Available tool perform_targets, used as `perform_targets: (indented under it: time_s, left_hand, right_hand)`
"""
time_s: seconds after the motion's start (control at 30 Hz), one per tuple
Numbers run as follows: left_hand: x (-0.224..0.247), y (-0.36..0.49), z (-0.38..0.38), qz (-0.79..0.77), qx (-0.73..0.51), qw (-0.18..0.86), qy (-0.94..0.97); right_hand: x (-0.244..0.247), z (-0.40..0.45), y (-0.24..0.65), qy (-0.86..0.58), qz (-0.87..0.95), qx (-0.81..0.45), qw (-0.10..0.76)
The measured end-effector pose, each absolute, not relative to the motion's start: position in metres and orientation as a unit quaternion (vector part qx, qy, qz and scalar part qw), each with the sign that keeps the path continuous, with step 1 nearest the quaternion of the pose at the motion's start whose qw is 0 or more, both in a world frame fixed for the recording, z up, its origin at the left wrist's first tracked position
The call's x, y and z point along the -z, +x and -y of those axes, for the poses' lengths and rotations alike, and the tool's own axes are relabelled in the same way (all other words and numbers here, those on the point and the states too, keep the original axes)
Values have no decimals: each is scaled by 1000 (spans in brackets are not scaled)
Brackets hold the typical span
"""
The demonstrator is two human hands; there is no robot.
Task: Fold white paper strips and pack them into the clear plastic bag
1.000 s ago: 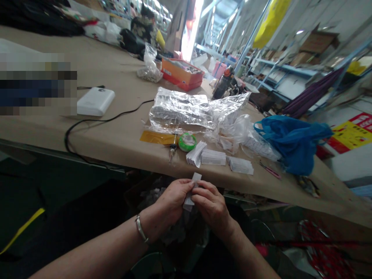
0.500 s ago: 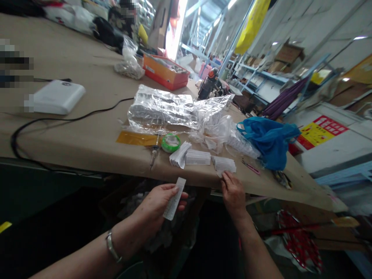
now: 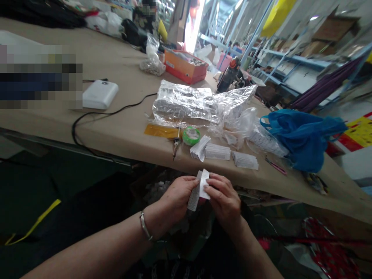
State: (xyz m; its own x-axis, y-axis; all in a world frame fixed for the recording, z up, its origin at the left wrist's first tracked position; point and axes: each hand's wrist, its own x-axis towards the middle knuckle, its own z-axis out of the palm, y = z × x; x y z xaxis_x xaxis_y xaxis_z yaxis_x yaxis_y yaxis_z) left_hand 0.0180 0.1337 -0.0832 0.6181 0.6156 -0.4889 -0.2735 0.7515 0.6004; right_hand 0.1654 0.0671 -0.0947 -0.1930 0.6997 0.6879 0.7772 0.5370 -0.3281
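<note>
My left hand [image 3: 180, 193] pinches a narrow printed paper label [image 3: 194, 197] in front of the table edge. My right hand [image 3: 225, 195] holds a white paper slip [image 3: 205, 185] against it, its fingers curled over the slip's right side. The two papers meet side by side, partly overlapping. On the table just beyond lie a fanned stack of labels [image 3: 200, 149], a middle stack of labels [image 3: 217, 152] and a right-hand stack of labels [image 3: 245, 161]. Fine print on the papers is too small to read.
A green tape roll [image 3: 191, 136], a soldering iron [image 3: 176, 145] and pink-handled snips [image 3: 276, 166] lie near the stacks. Behind are clear plastic bags [image 3: 186, 102], a blue bag [image 3: 302, 133] and an orange box [image 3: 186, 69]. A black cable [image 3: 116, 113] crosses the table left.
My right hand has left the right-hand label stack with a white slip and come to my left hand. The view has turned left.
</note>
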Motion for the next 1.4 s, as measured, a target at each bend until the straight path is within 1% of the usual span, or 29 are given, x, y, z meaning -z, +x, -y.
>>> perform_targets:
  time_s: [0.07, 0.17, 0.47, 0.6, 0.7, 0.77, 0.87, 0.9, 0.97, 1.03, 1.1, 1.23, 1.4]
  left_hand:
    - [85, 16, -134, -320, -285, 875, 224]
    - [87, 12, -136, -326, -308, 871, 199]
    - [90, 9, -136, -337, -327, 864, 181]
    - [92, 9, -134, -332, -349, 860, 167]
    - [91, 8, -134, -334, -337, 864, 171]
    - [89, 6, -134, -341, -320, 863, 191]
    - [84, 3, -133, -362, -284, 860, 220]
    - [82, 2, -132, -371, -268, 859, 232]
    - [80, 0, -129, -382, -244, 854, 254]
    - [78, -1, -125, -386, -231, 850, 275]
    - [77, -3, -122, -381, -224, 850, 288]
    - [80, -8, -119, -330, -194, 875, 296]
    - [89, -16, -121, -293, -138, 900, 292]
  right_hand:
    - [101, -71, 150, -458, 799, 45, 387]
    - [109, -74, 143, -451, 813, 42, 365]
    - [105, -75, 142, -436, 834, 22, 336]
    - [105, -76, 140, -436, 835, 16, 335]
    - [104, -73, 139, -434, 833, -1, 342]
    - [104, -70, 139, -444, 815, -36, 370]
    - [102, -70, 142, -525, 698, -121, 471]
    - [101, -71, 143, -561, 637, -163, 502]
    - [99, -76, 145, -604, 522, -280, 533]
    - [99, -82, 146, -596, 450, -410, 524]
    - [99, -86, 145, -568, 415, -491, 515]
    - [99, -86, 140, -567, 397, -511, 510]
    - [95, -80, 135, -587, 419, -514, 464]
